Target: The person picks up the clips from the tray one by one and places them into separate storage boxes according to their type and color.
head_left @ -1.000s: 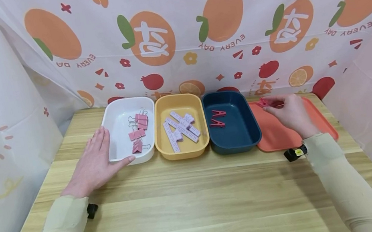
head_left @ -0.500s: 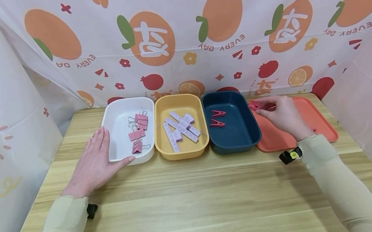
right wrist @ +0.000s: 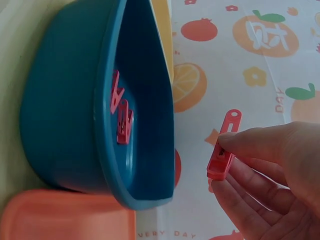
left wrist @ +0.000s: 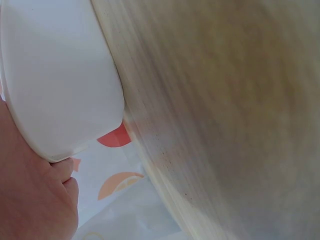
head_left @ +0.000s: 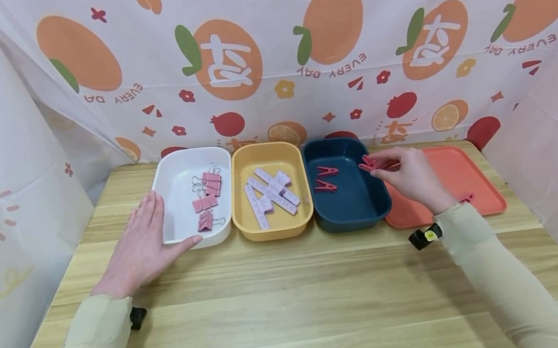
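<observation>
Pinched red clip point(head_left: 368, 163) over blue bin point(head_left: 353, 210), two inside.

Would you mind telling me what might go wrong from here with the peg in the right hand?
1. The right hand pinches the red peg only at its fingertips, so it may slip from the grip.
2. The peg is at the blue bin's right rim, so a release now might land it on the orange tray.
3. The yellow bin touches the blue one; an overshoot could drop it there.

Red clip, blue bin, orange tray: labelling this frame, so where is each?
red clip point(right wrist: 220, 165), right wrist view, its body
blue bin point(head_left: 351, 202), head view, bare floor
orange tray point(head_left: 462, 172), head view, bare surface
</observation>
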`<state>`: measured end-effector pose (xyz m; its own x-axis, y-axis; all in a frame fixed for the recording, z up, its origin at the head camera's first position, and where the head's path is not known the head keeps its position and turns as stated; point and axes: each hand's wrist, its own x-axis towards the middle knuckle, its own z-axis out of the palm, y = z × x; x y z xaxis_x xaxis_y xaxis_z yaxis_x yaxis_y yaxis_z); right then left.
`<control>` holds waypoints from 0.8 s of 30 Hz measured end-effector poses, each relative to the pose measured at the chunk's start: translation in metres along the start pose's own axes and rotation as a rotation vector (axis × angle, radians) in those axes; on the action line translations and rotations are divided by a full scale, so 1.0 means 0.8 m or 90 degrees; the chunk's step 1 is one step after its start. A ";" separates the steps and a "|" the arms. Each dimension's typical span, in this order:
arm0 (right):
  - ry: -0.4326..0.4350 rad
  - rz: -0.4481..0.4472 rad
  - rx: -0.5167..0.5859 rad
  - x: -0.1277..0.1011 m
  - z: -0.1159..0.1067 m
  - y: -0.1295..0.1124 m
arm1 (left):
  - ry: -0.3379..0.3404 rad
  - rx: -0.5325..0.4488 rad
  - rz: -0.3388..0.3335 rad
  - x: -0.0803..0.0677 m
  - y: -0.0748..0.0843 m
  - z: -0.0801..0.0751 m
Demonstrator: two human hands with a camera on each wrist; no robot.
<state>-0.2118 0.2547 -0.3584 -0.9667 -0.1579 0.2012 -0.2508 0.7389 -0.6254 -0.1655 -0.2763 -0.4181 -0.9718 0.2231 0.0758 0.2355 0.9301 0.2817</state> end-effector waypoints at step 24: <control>-0.045 -0.022 0.025 0.005 0.036 -0.015 | -0.001 0.000 0.002 -0.001 0.000 0.000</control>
<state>-0.2140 0.2265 -0.3720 -0.9582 -0.2303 0.1700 -0.2848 0.7063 -0.6482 -0.1649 -0.2764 -0.4178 -0.9711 0.2265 0.0756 0.2387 0.9293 0.2819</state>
